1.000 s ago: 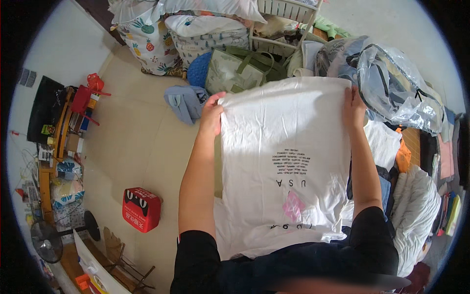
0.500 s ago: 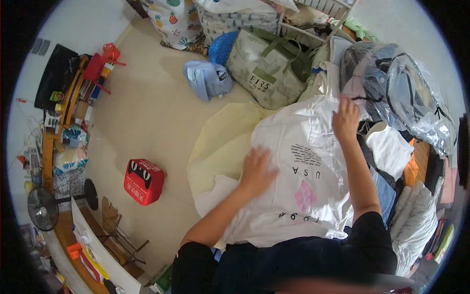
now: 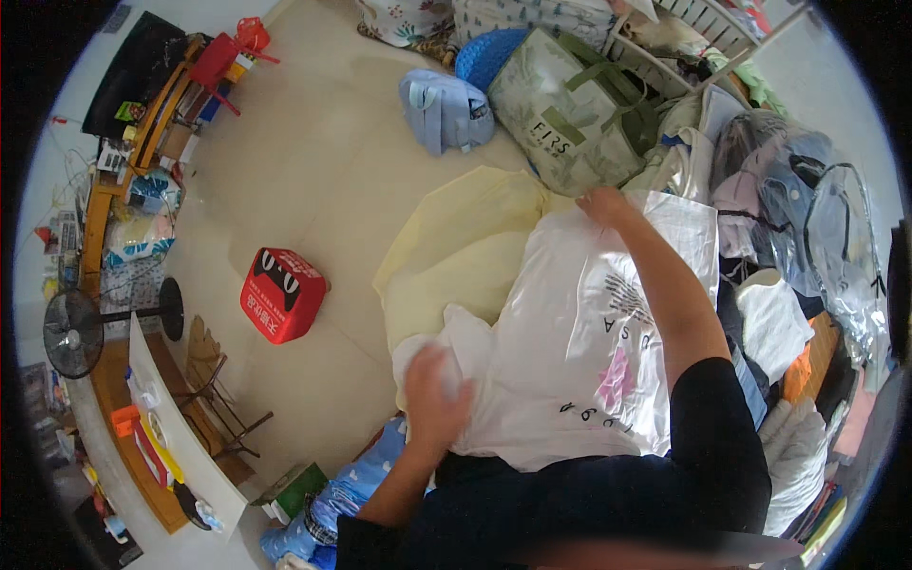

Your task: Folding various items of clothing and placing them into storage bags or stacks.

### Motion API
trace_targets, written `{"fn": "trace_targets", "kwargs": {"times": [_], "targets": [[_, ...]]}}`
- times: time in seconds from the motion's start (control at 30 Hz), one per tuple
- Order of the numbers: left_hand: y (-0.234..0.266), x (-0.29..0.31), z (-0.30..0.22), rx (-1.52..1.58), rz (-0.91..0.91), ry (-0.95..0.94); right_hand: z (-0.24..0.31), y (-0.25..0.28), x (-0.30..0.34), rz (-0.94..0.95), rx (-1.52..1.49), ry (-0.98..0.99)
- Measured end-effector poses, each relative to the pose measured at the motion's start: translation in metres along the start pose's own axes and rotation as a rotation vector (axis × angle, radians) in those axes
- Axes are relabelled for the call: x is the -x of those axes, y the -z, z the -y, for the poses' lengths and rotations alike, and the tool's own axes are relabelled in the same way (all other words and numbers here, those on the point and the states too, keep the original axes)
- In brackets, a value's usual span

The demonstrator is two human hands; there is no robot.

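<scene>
Right hand [image 3: 602, 205] meets the white shirt [image 3: 560, 323] at its far edge

The white shirt [image 3: 560, 313] is soft-looking cloth, kinda rumpled, and the pale yellow fabric [image 3: 446, 261] looks thin and matt. The clear bag [image 3: 845, 237] is shiny plastic (catches the light like crazy), the blue bag [image 3: 442, 114] matt cloth, the floor [image 3: 332, 180] smooth.

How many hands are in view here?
2: the left hand, blurred, by the near left side of the white shirt; the right hand at its far edge. No others show.
</scene>
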State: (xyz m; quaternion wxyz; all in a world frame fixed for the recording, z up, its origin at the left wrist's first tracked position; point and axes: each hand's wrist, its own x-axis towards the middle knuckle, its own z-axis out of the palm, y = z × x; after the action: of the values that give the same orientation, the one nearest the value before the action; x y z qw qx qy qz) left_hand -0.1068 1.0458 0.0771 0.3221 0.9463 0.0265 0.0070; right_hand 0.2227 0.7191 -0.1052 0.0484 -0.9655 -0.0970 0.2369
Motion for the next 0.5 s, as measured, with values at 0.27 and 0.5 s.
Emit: {"fn": "trace_targets", "kwargs": {"times": [0.27, 0.5], "targets": [[0.026, 0.03, 0.058, 0.864, -0.023, 1.039, 0.087, 0.006, -0.04, 0.157, -0.118, 0.294], [0.045, 0.02, 0.065, 1.161, 0.339, 1.123, 0.111, -0.016, -0.037, 0.55, 0.293, 0.43]]}}
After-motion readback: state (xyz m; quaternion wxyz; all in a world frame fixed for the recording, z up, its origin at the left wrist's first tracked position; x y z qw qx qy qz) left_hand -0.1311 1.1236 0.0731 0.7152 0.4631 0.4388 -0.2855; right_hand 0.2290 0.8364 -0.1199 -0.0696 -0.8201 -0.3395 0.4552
